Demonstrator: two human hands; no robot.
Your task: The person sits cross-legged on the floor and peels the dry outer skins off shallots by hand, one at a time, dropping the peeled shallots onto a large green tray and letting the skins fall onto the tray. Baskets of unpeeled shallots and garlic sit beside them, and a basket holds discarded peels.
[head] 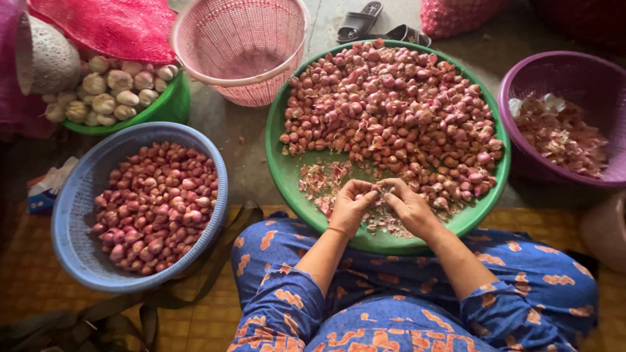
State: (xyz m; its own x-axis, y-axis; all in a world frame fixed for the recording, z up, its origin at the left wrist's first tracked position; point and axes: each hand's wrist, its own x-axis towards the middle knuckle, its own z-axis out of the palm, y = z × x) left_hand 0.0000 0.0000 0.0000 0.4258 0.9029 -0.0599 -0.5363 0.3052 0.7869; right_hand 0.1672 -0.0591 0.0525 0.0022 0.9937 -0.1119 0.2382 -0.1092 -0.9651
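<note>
My left hand (pixel 350 206) and my right hand (pixel 409 205) meet over the near rim of a big round green tray (pixel 287 171). Both pinch a small shallot (pixel 381 191) between their fingertips; it is mostly hidden by the fingers. A large heap of reddish shallots (pixel 391 107) fills the far half of the tray. Loose pink skins (pixel 326 182) lie on the tray just in front of my hands. My legs in blue patterned cloth sit under the tray's near edge.
A blue basket (pixel 72 215) of shallots stands at my left. A purple basket (pixel 574 78) at right holds peelings. Behind are an empty pink basket (pixel 241 39), a green bowl (pixel 166 107) of garlic bulbs, red mesh sacks and black sandals (pixel 365 23).
</note>
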